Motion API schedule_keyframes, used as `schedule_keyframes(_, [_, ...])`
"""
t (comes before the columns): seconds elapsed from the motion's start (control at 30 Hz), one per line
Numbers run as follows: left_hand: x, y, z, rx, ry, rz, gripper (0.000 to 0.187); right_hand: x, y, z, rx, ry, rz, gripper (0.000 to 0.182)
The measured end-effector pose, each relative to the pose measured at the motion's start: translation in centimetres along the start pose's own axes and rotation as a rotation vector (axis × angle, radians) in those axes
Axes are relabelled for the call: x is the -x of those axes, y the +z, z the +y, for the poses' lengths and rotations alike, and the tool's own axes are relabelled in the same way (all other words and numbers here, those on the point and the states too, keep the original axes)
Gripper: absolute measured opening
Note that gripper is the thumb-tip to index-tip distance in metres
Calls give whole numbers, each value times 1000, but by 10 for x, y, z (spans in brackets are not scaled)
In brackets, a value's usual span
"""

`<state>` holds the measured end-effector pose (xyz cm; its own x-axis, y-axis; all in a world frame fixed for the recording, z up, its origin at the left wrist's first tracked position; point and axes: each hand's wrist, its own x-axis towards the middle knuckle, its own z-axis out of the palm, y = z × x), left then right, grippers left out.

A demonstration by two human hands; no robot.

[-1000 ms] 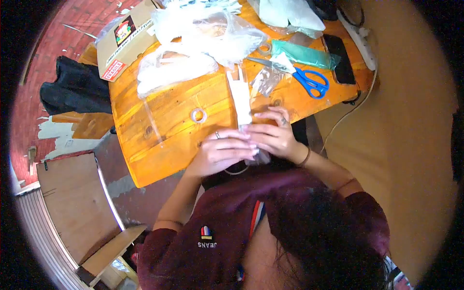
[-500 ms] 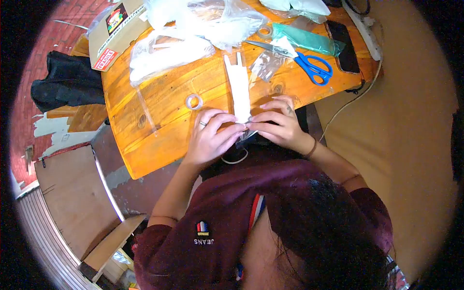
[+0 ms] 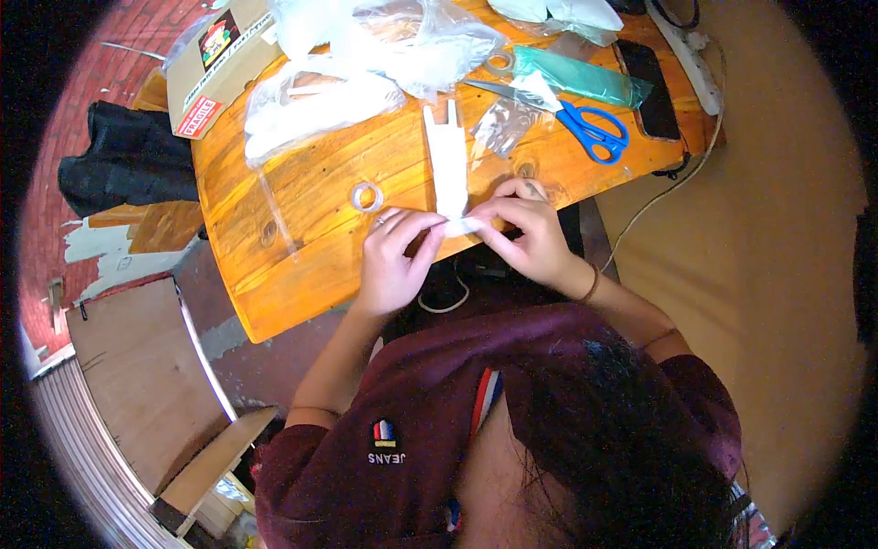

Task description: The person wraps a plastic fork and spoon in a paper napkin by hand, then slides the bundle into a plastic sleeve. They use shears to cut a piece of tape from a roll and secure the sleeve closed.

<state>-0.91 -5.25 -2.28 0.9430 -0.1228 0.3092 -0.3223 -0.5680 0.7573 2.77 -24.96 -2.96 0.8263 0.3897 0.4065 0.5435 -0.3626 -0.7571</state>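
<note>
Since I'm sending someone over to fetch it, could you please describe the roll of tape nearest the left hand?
Start with the wooden table, then the person's left hand at its near edge. Just beyond that hand lies a pale ring: the roll of tape. Unlike the other roll, close to the blue-handled scissors, it sits apart from the plastic bags.

Bright glare on white plastic bags (image 3: 389, 41); dark, grainy fisheye edges.

White item (image 3: 448, 165): near end partly hidden by fingertips (image 3: 433, 220); cardboard box (image 3: 218, 71) cut off at top edge
</note>
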Motion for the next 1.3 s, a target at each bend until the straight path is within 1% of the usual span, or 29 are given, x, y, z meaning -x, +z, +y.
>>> schedule_keyframes(0.1, [0,2,2,81,-170,13,8,-3,0,-3,-25,56,-32,9])
schedule_keyframes(0.2, [-2,4,4,60,-269,4,10,-3,4,-1,-45,145,-57,10])
schedule_keyframes(0.3, [-4,8,5,185,-350,29,12,-6,5,-5,-78,171,-44,12])
schedule_keyframes(0.43, [-10,11,12,176,-343,83,13,-6,7,-7,-73,190,8,26])
schedule_keyframes(0.5, [-11,12,14,176,-362,117,17,-7,7,-11,-117,231,27,33])
schedule_keyframes(0.53, [-11,12,14,162,-343,137,19,-6,8,-12,-110,208,49,33])
schedule_keyframes(0.6, [-10,13,11,135,-305,176,26,-4,9,-13,-95,162,93,35])
schedule_keyframes(0.7, [-10,12,10,110,-294,185,30,0,15,-2,63,-56,97,36])
schedule_keyframes(0.8, [-10,12,10,112,-303,189,29,-2,6,-6,223,-165,-31,34])
schedule_keyframes(1.0, [-9,9,9,128,-328,178,30,-8,11,-9,204,-43,-14,32])
schedule_keyframes(1.1, [-10,0,4,-304,-72,337,34,-8,13,-10,202,-27,-6,31])
schedule_keyframes(1.2, [-15,-8,-6,-324,-48,467,37,-8,13,-10,157,-12,20,30])
schedule_keyframes(1.3, [-14,-12,-8,-289,-152,419,37,-10,12,-11,158,-23,38,27])
